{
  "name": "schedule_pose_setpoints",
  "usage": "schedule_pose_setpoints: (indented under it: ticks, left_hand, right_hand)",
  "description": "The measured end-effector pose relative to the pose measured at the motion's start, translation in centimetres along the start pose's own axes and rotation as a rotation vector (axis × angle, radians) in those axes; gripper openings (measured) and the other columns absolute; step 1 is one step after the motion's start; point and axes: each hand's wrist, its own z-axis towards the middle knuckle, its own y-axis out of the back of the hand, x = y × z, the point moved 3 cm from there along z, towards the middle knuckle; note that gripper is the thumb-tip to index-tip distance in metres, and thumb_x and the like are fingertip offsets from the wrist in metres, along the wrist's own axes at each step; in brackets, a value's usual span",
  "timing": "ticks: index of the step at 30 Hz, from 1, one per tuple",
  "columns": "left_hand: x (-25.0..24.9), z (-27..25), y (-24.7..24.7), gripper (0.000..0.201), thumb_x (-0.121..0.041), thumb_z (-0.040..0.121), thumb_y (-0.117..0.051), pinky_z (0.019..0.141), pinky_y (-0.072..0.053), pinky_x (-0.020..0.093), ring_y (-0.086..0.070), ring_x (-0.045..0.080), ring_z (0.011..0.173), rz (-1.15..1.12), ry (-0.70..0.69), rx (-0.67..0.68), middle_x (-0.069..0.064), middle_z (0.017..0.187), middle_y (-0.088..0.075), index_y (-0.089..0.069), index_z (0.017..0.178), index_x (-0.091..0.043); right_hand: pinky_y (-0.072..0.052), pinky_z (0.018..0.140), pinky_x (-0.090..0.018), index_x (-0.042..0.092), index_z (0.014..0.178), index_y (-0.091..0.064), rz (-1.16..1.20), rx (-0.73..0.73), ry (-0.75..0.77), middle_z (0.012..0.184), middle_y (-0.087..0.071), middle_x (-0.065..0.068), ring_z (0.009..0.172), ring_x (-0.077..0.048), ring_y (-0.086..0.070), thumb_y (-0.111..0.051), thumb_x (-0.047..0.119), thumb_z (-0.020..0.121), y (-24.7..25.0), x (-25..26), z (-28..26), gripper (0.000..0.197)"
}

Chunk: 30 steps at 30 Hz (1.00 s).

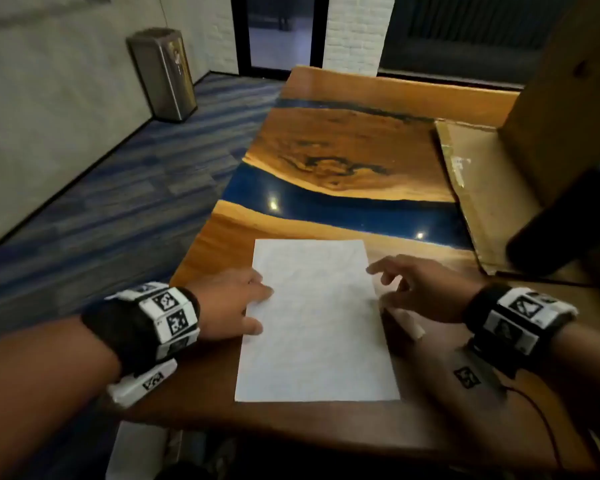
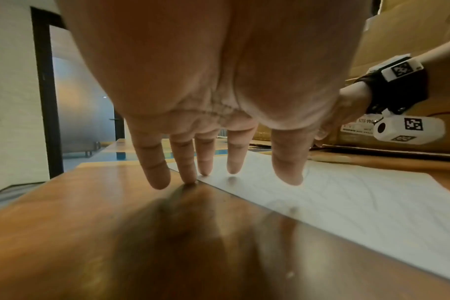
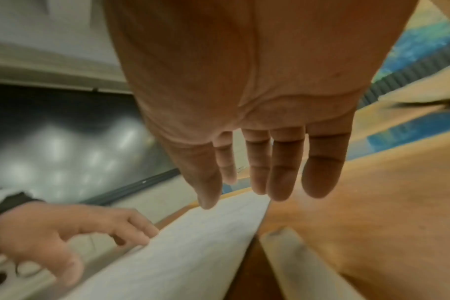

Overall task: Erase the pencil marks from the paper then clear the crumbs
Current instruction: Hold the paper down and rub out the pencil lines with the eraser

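Note:
A white sheet of paper (image 1: 316,320) lies flat on the wooden table (image 1: 343,143) near its front edge. Faint pencil lines show on the paper (image 2: 347,203) in the left wrist view. My left hand (image 1: 262,308) rests with straight fingers (image 2: 188,162) on the sheet's left edge. At the sheet's right edge hovers my right hand (image 1: 381,284), its fingers (image 3: 283,168) spread and holding nothing. A long white eraser (image 1: 407,322) lies on the table just right of the paper, under the right palm. The eraser (image 3: 295,263) and the paper (image 3: 180,253) both show below the hand in the right wrist view.
Flattened cardboard (image 1: 478,188) and a tall cardboard box (image 1: 568,98) fill the table's right side. A black cable (image 1: 544,424) runs along the front right. The table's left edge drops to blue carpet, with a metal bin (image 1: 161,74) by the wall.

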Motion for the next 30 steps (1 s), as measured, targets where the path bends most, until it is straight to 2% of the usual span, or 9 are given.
schedule_pose_setpoints:
  ticks: [4,9,11,14,16,18,21,26,30]
  left_hand:
    - [0.2,0.2,-1.0,0.083,-0.063,0.090,-0.064,0.119,-0.030,0.044,-0.023,0.021,0.149,0.153,0.009,-0.003,-0.007,0.165,-0.020,-0.026,0.159,-0.037]
    - [-0.7,-1.1,-3.3,0.089,-0.068,0.085,-0.066,0.119,-0.030,0.048,-0.022,0.022,0.148,0.115,-0.001,-0.056,-0.008,0.164,-0.021,-0.026,0.159,-0.038]
    - [-1.2,-1.7,-3.9,0.090,-0.066,0.084,-0.068,0.119,-0.029,0.046,-0.023,0.022,0.148,0.082,-0.005,-0.065,-0.007,0.163,-0.023,-0.028,0.159,-0.037]
    - [-2.0,-2.6,-4.9,0.092,-0.063,0.084,-0.070,0.121,-0.028,0.044,-0.024,0.021,0.148,0.034,-0.005,-0.099,-0.007,0.163,-0.024,-0.028,0.160,-0.031]
    - [-2.1,-3.0,-5.4,0.094,-0.065,0.084,-0.068,0.121,-0.026,0.045,-0.021,0.021,0.150,0.039,0.002,-0.125,-0.007,0.166,-0.021,-0.027,0.160,-0.028]
    - [-1.7,-3.2,-6.0,0.102,-0.075,0.080,-0.064,0.122,-0.021,0.052,-0.013,0.022,0.154,0.071,0.008,-0.121,-0.008,0.169,-0.014,-0.022,0.162,-0.030]
    - [-0.8,-3.3,-7.0,0.119,-0.087,0.069,-0.061,0.122,-0.010,0.064,0.003,0.020,0.157,0.071,0.016,-0.065,-0.015,0.171,0.004,-0.009,0.163,-0.036]
    - [-0.6,-3.5,-7.4,0.128,-0.088,0.064,-0.065,0.121,-0.002,0.066,0.012,0.018,0.156,0.039,-0.005,-0.047,-0.017,0.170,0.013,-0.002,0.163,-0.037]
    - [-0.4,-3.5,-7.6,0.129,-0.090,0.063,-0.065,0.122,-0.002,0.065,0.012,0.017,0.156,0.028,-0.014,-0.057,-0.017,0.170,0.013,-0.003,0.163,-0.037]
  right_hand:
    - [-0.040,0.072,-0.026,0.036,0.133,-0.051,-0.351,0.097,-0.127,0.113,-0.056,0.006,0.090,-0.011,-0.053,-0.064,0.051,0.091,-1.4,-0.6,-0.2,0.047]
    - [-0.036,0.063,-0.023,0.035,0.127,-0.052,-0.346,0.072,-0.169,0.110,-0.060,0.006,0.085,-0.010,-0.052,-0.055,0.040,0.098,-3.5,0.2,-1.6,0.030]
    - [-0.042,0.066,-0.024,0.032,0.129,-0.054,-0.345,0.048,-0.160,0.103,-0.063,0.009,0.083,-0.009,-0.055,-0.058,0.036,0.097,-3.5,1.1,-1.8,0.032]
    - [-0.053,0.076,-0.033,0.027,0.118,-0.063,-0.322,-0.035,-0.070,0.093,-0.065,0.009,0.081,-0.014,-0.060,-0.060,0.040,0.095,-3.4,4.1,-2.0,0.026]
    - [-0.052,0.074,-0.033,0.028,0.109,-0.064,-0.309,-0.042,0.029,0.096,-0.067,0.006,0.082,-0.015,-0.059,-0.057,0.041,0.097,-3.9,7.1,-2.0,0.019]
    - [-0.046,0.071,-0.029,0.029,0.114,-0.062,-0.333,0.007,0.123,0.105,-0.064,0.005,0.089,-0.016,-0.057,-0.057,0.034,0.097,-5.0,10.3,-1.6,0.018]
    - [-0.043,0.079,-0.031,0.026,0.122,-0.061,-0.354,0.048,0.237,0.105,-0.059,0.003,0.094,-0.019,-0.055,-0.059,0.031,0.096,-7.1,13.7,-0.5,0.027]
    - [-0.052,0.079,-0.037,0.017,0.108,-0.069,-0.451,-0.004,0.263,0.094,-0.068,-0.002,0.084,-0.022,-0.058,-0.064,0.034,0.093,-8.3,15.6,1.2,0.023]
    - [-0.055,0.077,-0.038,0.021,0.115,-0.065,-0.566,0.026,0.245,0.103,-0.068,-0.003,0.089,-0.024,-0.061,-0.057,0.039,0.096,-8.9,16.0,0.5,0.027]
